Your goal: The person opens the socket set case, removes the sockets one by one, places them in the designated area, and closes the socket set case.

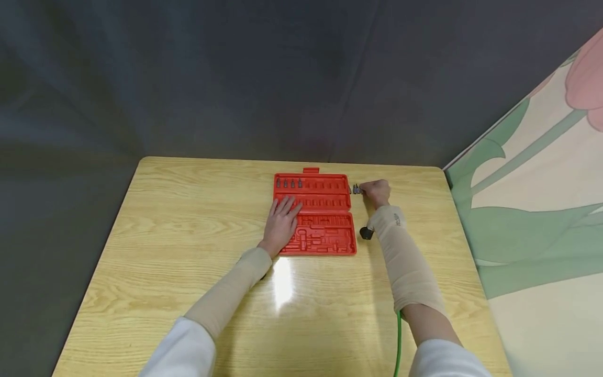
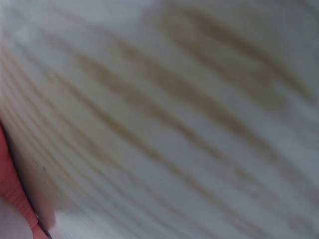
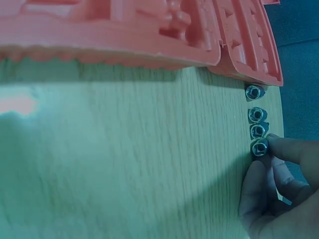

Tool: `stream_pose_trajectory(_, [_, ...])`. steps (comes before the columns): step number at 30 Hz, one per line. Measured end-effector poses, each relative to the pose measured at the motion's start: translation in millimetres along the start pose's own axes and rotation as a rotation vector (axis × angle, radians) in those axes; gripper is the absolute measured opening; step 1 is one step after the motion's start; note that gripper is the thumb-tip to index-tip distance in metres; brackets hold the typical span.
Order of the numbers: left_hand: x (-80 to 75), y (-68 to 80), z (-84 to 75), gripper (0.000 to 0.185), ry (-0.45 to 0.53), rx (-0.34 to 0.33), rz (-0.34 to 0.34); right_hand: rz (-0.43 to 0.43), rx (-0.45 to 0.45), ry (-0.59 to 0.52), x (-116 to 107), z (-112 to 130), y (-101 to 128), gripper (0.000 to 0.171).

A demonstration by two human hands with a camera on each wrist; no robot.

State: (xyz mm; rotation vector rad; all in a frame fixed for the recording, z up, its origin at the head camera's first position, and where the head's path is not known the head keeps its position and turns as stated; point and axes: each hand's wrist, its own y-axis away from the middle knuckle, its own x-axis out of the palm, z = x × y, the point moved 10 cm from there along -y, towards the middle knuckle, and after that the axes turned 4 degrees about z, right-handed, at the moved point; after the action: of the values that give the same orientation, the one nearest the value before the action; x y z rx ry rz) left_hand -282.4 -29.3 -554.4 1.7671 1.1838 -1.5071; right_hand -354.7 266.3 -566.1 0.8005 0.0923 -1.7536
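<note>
A red plastic socket case (image 1: 325,214) lies unfolded on the table, both halves showing moulded slots. Several small metal sockets (image 1: 292,183) stand in the far row of its upper half, at the left. My left hand (image 1: 280,228) rests over the case's left side, fingers extended across the hinge area. To the right of the case, my right hand (image 1: 376,192) pinches a metal socket (image 3: 259,148) between thumb and fingers. That socket is at the end of a short row; other loose sockets (image 3: 256,115) lie between it and the case edge.
The wooden table (image 1: 188,220) ends at a dark curtain (image 1: 235,78) behind and a flower-patterned wall (image 1: 532,209) on the right. A black wrist camera (image 1: 366,233) sits by my right forearm, and a green cable (image 1: 398,343) runs below it.
</note>
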Motion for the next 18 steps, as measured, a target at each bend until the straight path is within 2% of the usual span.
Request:
stream_pose_trajectory(9, [-2.7, 1.4, -1.6, 0.042, 0.018, -0.004, -0.008, 0.011, -0.003, -0.022, 0, -3, -2, 0.032])
stream_pose_trajectory(14, [-3.1, 1.1, -2.1, 0.043, 0.036, -0.004, -0.009, -0.001, 0.001, -0.077, -3, -9, -6, 0.019])
stream_pose_trajectory(18, [-2.7, 0.8, -2.1, 0.042, 0.037, -0.006, -0.014, -0.008, 0.01, -0.081, -5, -12, -5, 0.017])
